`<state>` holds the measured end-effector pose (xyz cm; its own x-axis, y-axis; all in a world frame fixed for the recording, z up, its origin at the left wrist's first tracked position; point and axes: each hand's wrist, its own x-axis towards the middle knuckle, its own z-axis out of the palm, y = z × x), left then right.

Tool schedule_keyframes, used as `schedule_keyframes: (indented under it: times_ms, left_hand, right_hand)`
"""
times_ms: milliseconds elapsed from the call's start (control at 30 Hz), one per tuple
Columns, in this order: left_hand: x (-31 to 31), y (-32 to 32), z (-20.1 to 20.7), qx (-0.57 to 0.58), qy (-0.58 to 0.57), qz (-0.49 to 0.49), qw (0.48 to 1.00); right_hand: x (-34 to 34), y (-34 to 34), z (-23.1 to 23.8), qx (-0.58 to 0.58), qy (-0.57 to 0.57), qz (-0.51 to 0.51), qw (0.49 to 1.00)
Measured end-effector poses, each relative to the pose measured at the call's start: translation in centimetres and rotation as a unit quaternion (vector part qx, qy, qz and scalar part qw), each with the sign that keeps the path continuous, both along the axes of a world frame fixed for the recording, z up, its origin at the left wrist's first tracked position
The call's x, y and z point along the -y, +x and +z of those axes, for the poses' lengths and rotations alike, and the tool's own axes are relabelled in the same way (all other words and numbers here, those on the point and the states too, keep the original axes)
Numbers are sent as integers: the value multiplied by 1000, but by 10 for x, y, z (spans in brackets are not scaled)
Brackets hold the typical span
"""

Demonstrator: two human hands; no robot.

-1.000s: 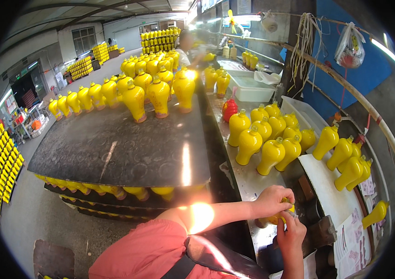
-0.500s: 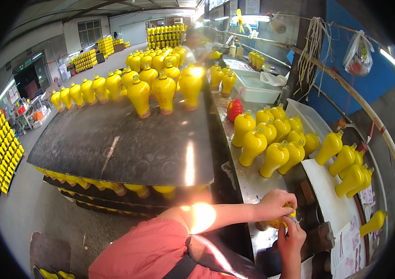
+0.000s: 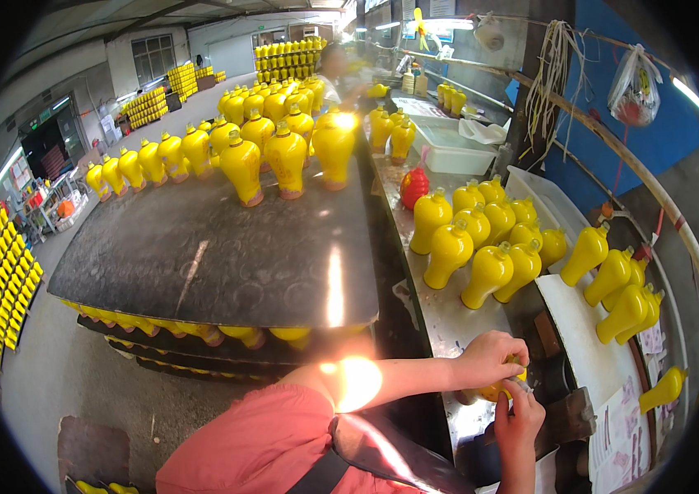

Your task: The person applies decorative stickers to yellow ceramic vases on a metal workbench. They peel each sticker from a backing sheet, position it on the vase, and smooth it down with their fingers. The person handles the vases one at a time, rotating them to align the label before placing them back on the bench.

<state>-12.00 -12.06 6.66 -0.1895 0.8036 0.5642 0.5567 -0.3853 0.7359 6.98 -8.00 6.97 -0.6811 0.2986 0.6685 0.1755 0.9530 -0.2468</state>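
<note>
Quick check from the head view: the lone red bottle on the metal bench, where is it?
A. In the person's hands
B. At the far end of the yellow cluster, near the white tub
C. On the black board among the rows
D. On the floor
B: the red bottle stands on the bench just beyond the yellow cluster, before the white tub.

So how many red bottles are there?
1. The red bottle stands on the metal bench, just behind the bunch of yellow bottles. More could be hidden behind those.

Yellow bottle [image 3: 499, 387] lying sideways on metal bench, mostly hidden.
</note>
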Motion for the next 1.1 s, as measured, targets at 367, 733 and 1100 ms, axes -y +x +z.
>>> schedule_keyframes:
  times_ms: [367,733,1100]
  left_hand:
    - [-3,0,1,-37,14,-27,999]
    - [-6,-1,-1,-53,1,-40,998]
    - [-6,0,-2,-54,10,-32,998]
  right_hand:
    - [-4,2,-4,-10,-15,-1,1000]
    - [-10,8,-9,-36,-30,-14,999]
    - [-10,6,-8,-53,-18,-6,998]
